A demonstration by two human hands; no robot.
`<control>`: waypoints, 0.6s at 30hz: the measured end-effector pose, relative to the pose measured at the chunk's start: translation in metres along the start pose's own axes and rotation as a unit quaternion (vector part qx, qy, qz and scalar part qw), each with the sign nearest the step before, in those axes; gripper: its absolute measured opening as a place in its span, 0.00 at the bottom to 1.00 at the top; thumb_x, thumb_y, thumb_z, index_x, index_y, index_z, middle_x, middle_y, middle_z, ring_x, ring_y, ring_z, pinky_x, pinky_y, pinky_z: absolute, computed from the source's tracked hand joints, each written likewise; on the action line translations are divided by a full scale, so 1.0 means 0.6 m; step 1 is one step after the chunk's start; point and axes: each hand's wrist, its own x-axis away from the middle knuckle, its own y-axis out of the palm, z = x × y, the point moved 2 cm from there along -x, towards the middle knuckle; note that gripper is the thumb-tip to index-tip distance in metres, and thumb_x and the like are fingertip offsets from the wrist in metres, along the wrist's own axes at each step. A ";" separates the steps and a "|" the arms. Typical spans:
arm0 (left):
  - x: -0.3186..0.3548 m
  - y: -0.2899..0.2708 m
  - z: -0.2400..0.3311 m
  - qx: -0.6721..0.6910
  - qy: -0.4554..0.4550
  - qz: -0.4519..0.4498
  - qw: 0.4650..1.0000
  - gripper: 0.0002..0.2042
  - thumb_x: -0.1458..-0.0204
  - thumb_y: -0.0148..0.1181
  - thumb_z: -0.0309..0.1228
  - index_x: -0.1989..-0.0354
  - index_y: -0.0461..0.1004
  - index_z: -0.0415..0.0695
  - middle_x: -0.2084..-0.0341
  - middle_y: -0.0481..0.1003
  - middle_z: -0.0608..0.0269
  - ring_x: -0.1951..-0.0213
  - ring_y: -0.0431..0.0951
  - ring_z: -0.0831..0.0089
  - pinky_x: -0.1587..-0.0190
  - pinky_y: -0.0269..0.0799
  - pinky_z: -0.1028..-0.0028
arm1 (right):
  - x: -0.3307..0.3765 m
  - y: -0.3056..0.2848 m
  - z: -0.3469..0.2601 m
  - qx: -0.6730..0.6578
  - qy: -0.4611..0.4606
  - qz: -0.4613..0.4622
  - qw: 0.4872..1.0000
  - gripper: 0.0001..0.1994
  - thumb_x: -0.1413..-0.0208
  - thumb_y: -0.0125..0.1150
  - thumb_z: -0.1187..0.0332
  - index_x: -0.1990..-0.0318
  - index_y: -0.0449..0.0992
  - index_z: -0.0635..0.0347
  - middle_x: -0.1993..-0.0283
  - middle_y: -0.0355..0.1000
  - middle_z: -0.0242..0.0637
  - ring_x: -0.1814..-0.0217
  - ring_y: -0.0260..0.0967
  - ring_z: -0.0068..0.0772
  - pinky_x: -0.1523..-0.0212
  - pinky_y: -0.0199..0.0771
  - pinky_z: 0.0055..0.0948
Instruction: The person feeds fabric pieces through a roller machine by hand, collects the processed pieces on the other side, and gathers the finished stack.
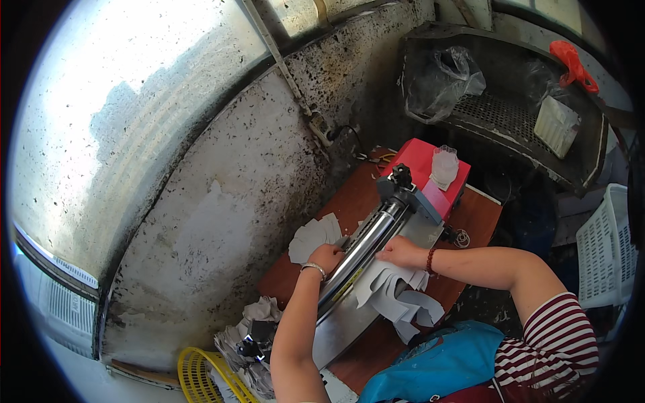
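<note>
A machine with a long shiny metal roller [363, 250] and a red end housing [419, 158] lies slantwise before me. My left hand [327, 258], wearing a bracelet, is at the roller's far left side, its fingers closed; what they grip is hidden. Beside it, pale cut pieces [314, 236] fan out. Across the roller, my right hand [402, 253], with a dark red beaded bracelet, is closed over the metal plate [340, 330]. I cannot make out what is in its fingers. Just below it, curled white sheets [393, 295] hang over the plate's near edge.
The machine stands on a brown table [353, 199]. A small clear plastic container [444, 167] rests on the housing. Crumpled pale pieces [250, 332] and a yellow basket [195, 376] are at lower left. A white crate [607, 248] stands right; a stained wall [222, 248] runs along the left.
</note>
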 end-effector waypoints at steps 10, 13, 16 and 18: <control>-0.004 0.014 -0.007 0.075 -0.027 -0.016 0.997 0.19 0.55 0.46 0.42 0.64 0.76 0.41 0.67 0.75 0.48 0.63 0.74 0.56 0.56 0.66 0.68 | -0.002 0.005 0.018 -0.080 -0.012 0.001 0.997 0.16 0.53 0.58 0.58 0.76 0.76 0.66 0.77 0.72 0.42 0.74 0.70 0.31 0.69 0.69 0.29; -0.002 0.013 -0.007 0.085 -0.039 -0.020 0.995 0.19 0.54 0.47 0.42 0.64 0.76 0.41 0.67 0.75 0.48 0.63 0.74 0.56 0.55 0.66 0.68 | 0.002 0.001 -0.002 -0.055 -0.020 0.016 0.998 0.17 0.52 0.57 0.58 0.76 0.76 0.67 0.78 0.72 0.44 0.74 0.70 0.33 0.69 0.69 0.29; -0.004 0.013 -0.006 0.082 -0.042 -0.016 0.996 0.18 0.54 0.48 0.41 0.64 0.76 0.40 0.68 0.75 0.49 0.66 0.75 0.58 0.58 0.67 0.69 | 0.001 0.005 0.011 -0.057 -0.052 0.060 0.995 0.18 0.52 0.57 0.57 0.77 0.76 0.67 0.79 0.71 0.44 0.75 0.70 0.33 0.70 0.68 0.30; -0.006 0.013 -0.008 0.074 -0.043 -0.011 0.996 0.17 0.54 0.50 0.39 0.64 0.75 0.39 0.70 0.76 0.50 0.68 0.75 0.61 0.61 0.68 0.69 | 0.003 0.001 0.013 -0.076 -0.087 0.097 0.989 0.18 0.52 0.57 0.57 0.77 0.76 0.66 0.80 0.71 0.43 0.76 0.70 0.32 0.71 0.68 0.30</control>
